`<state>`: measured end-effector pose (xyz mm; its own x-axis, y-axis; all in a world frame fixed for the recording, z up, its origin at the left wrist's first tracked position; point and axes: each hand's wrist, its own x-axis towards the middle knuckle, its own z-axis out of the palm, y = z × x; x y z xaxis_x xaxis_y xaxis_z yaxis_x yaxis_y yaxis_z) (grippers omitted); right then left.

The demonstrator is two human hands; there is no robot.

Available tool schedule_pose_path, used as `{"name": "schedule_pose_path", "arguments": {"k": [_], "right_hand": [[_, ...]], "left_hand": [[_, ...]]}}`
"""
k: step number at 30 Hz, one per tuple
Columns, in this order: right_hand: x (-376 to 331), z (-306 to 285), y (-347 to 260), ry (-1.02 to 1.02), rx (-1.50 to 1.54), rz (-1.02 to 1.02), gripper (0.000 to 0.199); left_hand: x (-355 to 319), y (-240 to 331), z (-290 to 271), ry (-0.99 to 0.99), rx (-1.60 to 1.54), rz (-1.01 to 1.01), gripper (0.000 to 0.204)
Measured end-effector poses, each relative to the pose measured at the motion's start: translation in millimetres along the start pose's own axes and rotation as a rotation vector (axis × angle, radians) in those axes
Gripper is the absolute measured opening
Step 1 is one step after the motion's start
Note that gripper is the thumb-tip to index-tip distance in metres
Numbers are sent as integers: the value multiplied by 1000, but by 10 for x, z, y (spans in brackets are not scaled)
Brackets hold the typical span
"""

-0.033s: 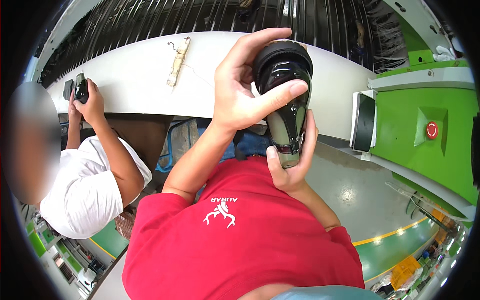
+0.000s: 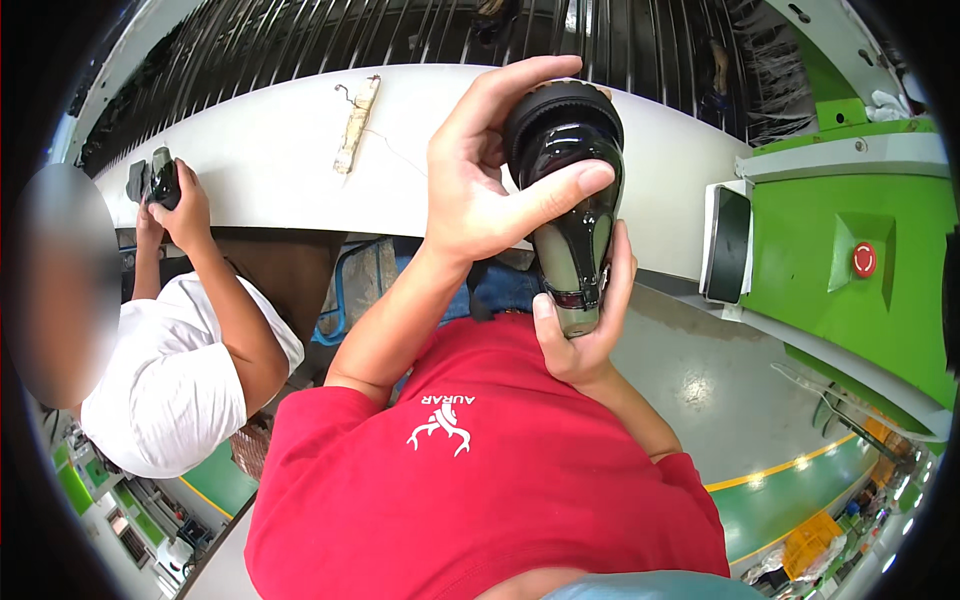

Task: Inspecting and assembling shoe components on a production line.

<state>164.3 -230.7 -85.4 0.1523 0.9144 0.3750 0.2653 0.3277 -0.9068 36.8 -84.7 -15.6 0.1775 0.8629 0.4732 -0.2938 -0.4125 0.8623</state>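
- Cupping the narrow end of a dark bottle-shaped piece [image 2: 577,245] in the right hand [image 2: 590,345].
- Clasping its ridged black top [image 2: 565,108] in the left hand [image 2: 478,195], with thumb across the front.
- Held over the near edge of the white surface [image 2: 270,170].
- By the far edge, a pale wrapped stick [image 2: 357,125].
- Over the left end, a dark object [image 2: 162,180] in a co-worker's hands [image 2: 188,208].
- Past the far edge, metal rods [image 2: 400,40].

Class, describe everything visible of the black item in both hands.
Glossy, like plastic, the black item has a ribbed, matte rim at its wide end and grey-green panels on its narrowing body. Held at the table, it points its wide end away from the person. The left hand grips that end, thumb across the front; the right hand holds the narrow end.
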Motion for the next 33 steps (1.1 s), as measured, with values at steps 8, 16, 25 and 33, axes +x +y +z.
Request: {"name": "schedule_pose_path", "arguments": {"k": [8,16,25,33], "right_hand": [[62,25,-48,7,9,-28,97],[62,3,-42,22,5,-51,96],[80,15,-47,19,37,-48,95],[106,16,-52,19,24,-66,95]], "left_hand": [[3,-6,-6,5,9,22,66],[-15,8,15,24,25,33,64],[-8,-10,8,12,30,49,62],[-9,13,17,32,19,33,62]]}}
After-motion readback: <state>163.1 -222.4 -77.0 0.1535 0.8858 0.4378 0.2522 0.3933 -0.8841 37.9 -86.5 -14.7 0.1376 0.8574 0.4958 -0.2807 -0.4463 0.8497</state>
